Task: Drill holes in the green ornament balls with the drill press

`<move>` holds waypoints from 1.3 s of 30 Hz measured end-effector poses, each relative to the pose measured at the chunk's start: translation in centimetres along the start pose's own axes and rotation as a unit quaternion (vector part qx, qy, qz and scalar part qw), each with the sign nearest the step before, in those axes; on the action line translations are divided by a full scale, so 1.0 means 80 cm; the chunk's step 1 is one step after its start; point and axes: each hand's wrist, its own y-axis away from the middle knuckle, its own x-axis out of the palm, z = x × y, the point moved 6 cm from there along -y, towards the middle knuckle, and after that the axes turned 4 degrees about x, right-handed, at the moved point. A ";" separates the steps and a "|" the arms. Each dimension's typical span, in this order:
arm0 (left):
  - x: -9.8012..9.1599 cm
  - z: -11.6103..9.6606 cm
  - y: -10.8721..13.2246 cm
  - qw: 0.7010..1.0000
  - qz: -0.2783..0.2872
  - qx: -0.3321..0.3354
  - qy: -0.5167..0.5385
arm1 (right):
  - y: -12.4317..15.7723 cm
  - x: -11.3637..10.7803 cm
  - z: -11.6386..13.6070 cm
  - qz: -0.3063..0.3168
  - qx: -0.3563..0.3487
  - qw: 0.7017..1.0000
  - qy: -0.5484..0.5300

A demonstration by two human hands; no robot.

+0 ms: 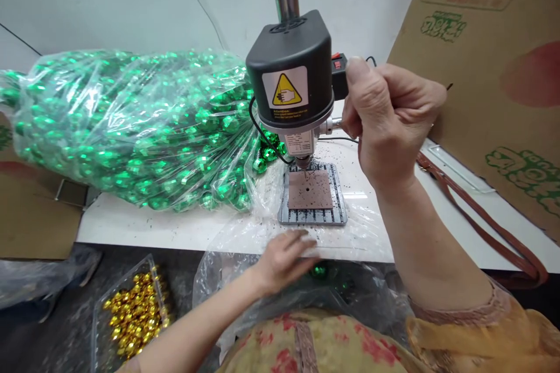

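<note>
A small black bench drill press [291,76] with a yellow hand-warning label stands on the white table. My right hand [389,111] is closed around its feed lever [336,122], which is mostly hidden by the fingers. Under the chuck [303,160], a brown square board [310,189] with one dark hole lies on the slotted metal base [339,204], strewn with dark shavings. In front of the base, at the table's edge, my left hand [286,259] has its fingers stretched out, slightly blurred, with nothing visible in it. Just below its fingers, a shiny green ball [319,270] shows amid clear plastic.
A big clear bag of green faceted balls [144,134] fills the table's left side. Gold balls [135,315] sit in a clear bin [95,326] low at left. Cardboard boxes [490,70] stand at right, with a brown strap [481,221] hanging over the edge.
</note>
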 end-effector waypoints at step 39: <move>-0.110 0.201 -0.150 0.955 -0.169 -0.233 -0.068 | 0.009 -0.004 -0.003 0.003 0.006 1.000 -0.010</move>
